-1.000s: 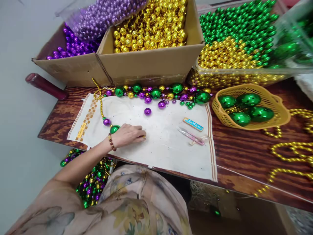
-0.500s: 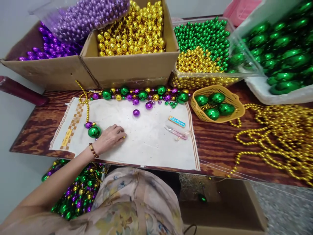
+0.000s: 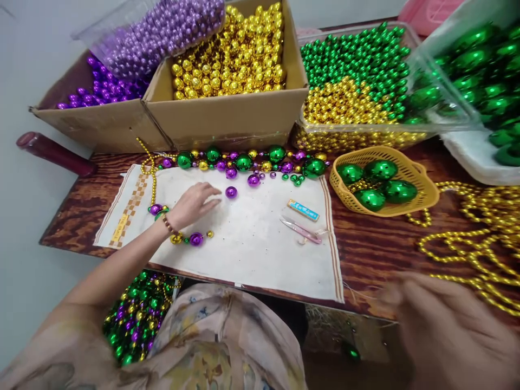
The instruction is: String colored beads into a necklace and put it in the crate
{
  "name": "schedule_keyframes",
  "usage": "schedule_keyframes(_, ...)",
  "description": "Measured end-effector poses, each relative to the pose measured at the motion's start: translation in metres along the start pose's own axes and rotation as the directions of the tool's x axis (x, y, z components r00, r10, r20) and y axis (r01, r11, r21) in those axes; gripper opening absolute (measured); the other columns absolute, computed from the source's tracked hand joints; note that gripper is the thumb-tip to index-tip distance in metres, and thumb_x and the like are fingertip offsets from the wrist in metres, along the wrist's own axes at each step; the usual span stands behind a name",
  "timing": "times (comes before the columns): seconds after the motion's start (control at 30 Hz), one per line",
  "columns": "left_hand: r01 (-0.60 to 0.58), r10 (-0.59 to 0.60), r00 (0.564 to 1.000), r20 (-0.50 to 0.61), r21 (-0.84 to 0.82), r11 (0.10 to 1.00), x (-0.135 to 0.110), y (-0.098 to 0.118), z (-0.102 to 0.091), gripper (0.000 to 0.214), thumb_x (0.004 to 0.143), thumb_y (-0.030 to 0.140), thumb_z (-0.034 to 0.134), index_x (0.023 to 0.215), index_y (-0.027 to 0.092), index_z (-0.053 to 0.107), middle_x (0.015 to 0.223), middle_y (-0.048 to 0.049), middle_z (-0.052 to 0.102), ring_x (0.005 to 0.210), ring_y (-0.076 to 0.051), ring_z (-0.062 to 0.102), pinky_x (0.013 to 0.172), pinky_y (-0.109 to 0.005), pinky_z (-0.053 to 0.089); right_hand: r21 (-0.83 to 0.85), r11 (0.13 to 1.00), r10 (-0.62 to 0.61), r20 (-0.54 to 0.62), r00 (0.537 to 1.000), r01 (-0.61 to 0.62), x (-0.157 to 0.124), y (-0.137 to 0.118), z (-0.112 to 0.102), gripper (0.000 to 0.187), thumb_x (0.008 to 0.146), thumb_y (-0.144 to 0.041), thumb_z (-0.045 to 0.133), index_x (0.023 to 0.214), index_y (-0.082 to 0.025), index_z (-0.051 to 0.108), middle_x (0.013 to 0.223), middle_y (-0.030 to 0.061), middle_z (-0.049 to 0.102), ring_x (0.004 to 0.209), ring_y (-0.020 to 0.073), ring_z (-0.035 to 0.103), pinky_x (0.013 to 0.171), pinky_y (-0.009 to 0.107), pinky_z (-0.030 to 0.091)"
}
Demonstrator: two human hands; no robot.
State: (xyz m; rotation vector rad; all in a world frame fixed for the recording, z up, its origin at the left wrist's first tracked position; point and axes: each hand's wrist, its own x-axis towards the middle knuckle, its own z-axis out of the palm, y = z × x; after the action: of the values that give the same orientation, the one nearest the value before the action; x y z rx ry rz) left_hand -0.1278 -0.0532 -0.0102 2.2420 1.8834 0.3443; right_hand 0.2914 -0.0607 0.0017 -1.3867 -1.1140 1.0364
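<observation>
My left hand (image 3: pixel 195 205) reaches over the white cloth (image 3: pixel 252 254), its fingers apart and empty. Just beyond the fingertips lies a loose purple bead (image 3: pixel 231 192). Under and beside my wrist runs a bead strand, with a purple bead (image 3: pixel 196 239) and a small gold bead (image 3: pixel 210 234) near its end; the wrist partly hides a large green bead. At lower right, my blurred right hand (image 3: pixel 455 325) has its fingers pinched together, and a thin thread (image 3: pixel 361 293) runs up to them. A row of mixed beads (image 3: pixel 244 162) lines the cloth's far edge.
Scissors (image 3: pixel 300 230) and a blue-labelled packet (image 3: pixel 303 210) lie on the cloth. A yellow basket (image 3: pixel 339 192) holds large green beads. Boxes of purple and gold beads (image 3: pixel 227 81) and a clear bin (image 3: pixel 365 128) stand behind. Gold bead chains (image 3: pixel 479 244) spread at right.
My left hand has lifted off the strand's end and moved away from me toward the loose purple bead, uncovering strung beads. My right hand has come into view at lower right.
</observation>
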Motion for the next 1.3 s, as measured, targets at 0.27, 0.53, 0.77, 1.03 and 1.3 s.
schedule_keyframes(0.27,0.139,-0.128,0.988,-0.092,0.134,0.981,0.096,0.003,0.004,0.033,0.097,0.023,0.050,0.126,0.013,0.060,0.120,-0.0144,0.061,0.111,-0.027,0.059,0.096,-0.040,0.048,0.088,0.986,0.086,0.445,0.891,-0.139,-0.025,0.046,0.064,0.014,0.088,-0.033,0.069,0.088,-0.020,0.073,0.058,-0.0009,0.062,0.050,0.0120,0.059,0.050,0.022,0.050)
schedule_keyframes(0.53,0.179,-0.173,0.984,-0.048,0.246,0.953,0.115,0.014,0.012,0.046,0.095,0.028,0.058,0.138,0.014,0.048,0.134,-0.0193,0.051,0.117,-0.032,0.057,0.096,-0.042,0.050,0.086,0.976,0.143,0.442,0.885,-0.200,-0.037,0.066,0.064,0.010,0.089,-0.029,0.068,0.090,-0.020,0.072,0.061,-0.0021,0.063,0.051,0.0099,0.059,0.051,0.018,0.050)
schedule_keyframes(0.77,0.186,-0.170,0.980,-0.107,0.168,0.968,0.102,0.016,0.007,0.034,0.096,0.030,0.057,0.127,0.015,0.053,0.125,-0.0155,0.054,0.108,-0.027,0.060,0.091,-0.039,0.051,0.083,0.970,0.179,0.396,0.900,-0.230,-0.037,0.076,0.065,0.015,0.087,-0.033,0.068,0.090,-0.019,0.072,0.061,-0.0014,0.062,0.051,0.0111,0.058,0.051,0.020,0.049)
schedule_keyframes(1.03,0.078,-0.075,0.992,-0.102,0.029,0.996,0.056,0.007,0.014,0.019,0.099,0.031,0.049,0.110,0.019,0.060,0.103,-0.0076,0.062,0.081,-0.018,0.061,0.077,-0.035,0.053,0.109,0.947,0.239,0.388,0.890,-0.302,-0.037,0.073,0.067,0.025,0.087,-0.041,0.069,0.090,-0.017,0.070,0.061,-0.0003,0.061,0.052,0.0136,0.058,0.051,0.024,0.048)
schedule_keyframes(1.3,-0.298,0.283,0.942,-0.178,-0.063,0.952,0.132,0.099,0.021,0.022,0.101,0.029,0.046,0.106,0.017,0.063,0.097,-0.0084,0.064,0.090,-0.020,0.059,0.081,-0.034,0.050,0.046,0.954,0.244,0.459,0.855,-0.297,-0.042,0.075,0.066,0.026,0.093,-0.041,0.059,0.090,-0.018,0.068,0.060,-0.0023,0.057,0.049,0.0116,0.054,0.048,0.022,0.044)
